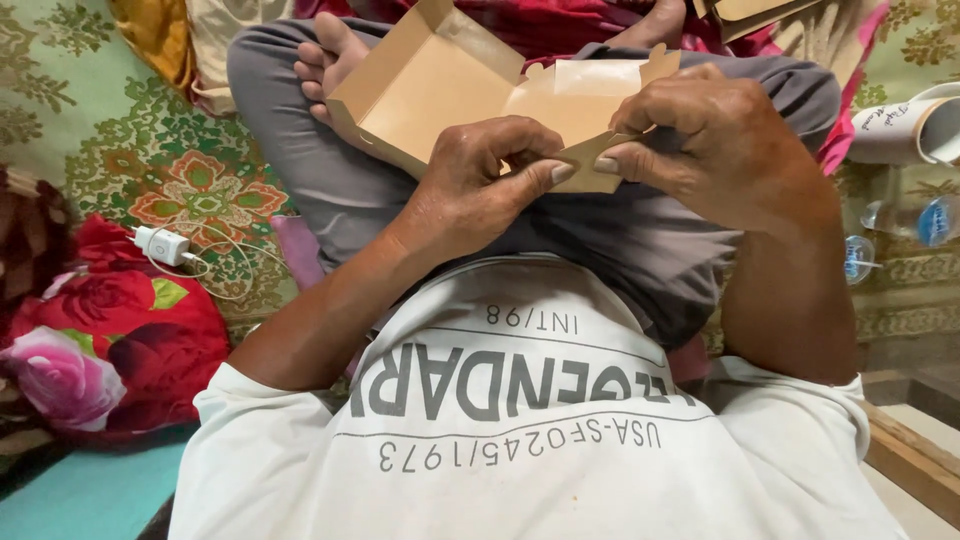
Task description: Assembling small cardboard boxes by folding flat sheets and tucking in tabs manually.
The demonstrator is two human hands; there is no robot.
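The work in hand is judged to be the folding of a flat brown cardboard carton (470, 90) into a box, held over the crossed grey-trousered legs (600, 240); its far tray half stands formed while the near corner flap is unlocked, so the next move calls for seating that tab squarely without creasing it. The left hand (480, 175) pinches the flap between thumb and forefinger, wrist bent upward. The right hand (710, 140) grips the adjoining edge with curled fingers, thumb pressing toward the left thumb.
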